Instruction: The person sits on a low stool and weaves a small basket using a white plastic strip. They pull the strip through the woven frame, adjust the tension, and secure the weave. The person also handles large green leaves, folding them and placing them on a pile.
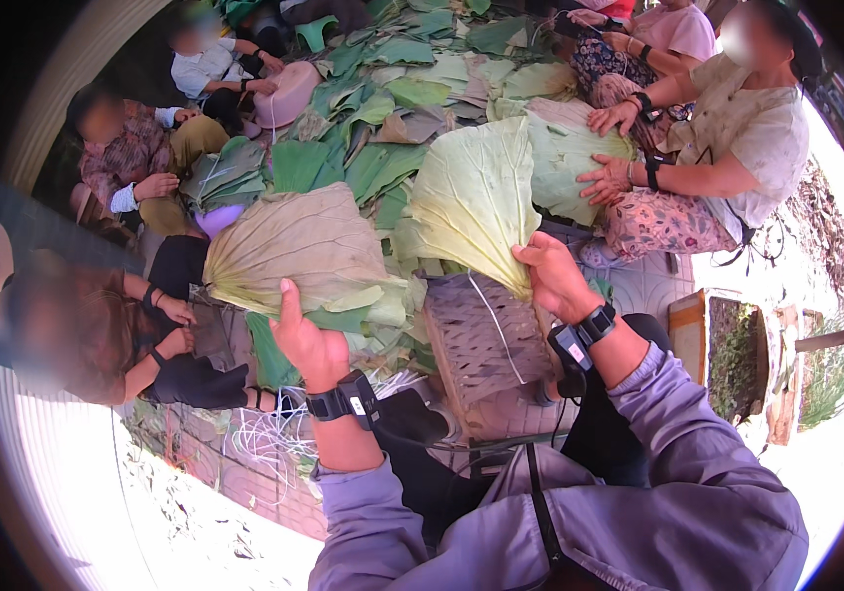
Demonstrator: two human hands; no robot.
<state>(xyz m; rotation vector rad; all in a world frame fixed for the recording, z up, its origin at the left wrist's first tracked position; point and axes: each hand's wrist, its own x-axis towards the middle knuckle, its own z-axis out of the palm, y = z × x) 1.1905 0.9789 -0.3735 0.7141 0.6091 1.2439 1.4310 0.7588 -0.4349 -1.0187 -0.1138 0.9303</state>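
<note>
My left hand (311, 345) is at the near edge of a stack of large dried leaves (299, 241), brownish and fan-shaped, with veins running from a point at the left. Its thumb lies over the edge, and the fingers are hidden beneath. Between finger and thumb, my right hand (555, 279) pinches the narrow end of a pale yellow-green leaf (471, 197), which fans out upward. Both leaf bundles are held up above a woven stool (486, 335), across which a white strip (498, 330) lies.
A big heap of green leaves (382, 108) spreads beyond my hands. At the right, a person (727, 148) rests both hands on a leaf stack (579, 163). Other people sit at the left and back. White strips (269, 438) lie tangled on the paving; a planter box (727, 350) stands right.
</note>
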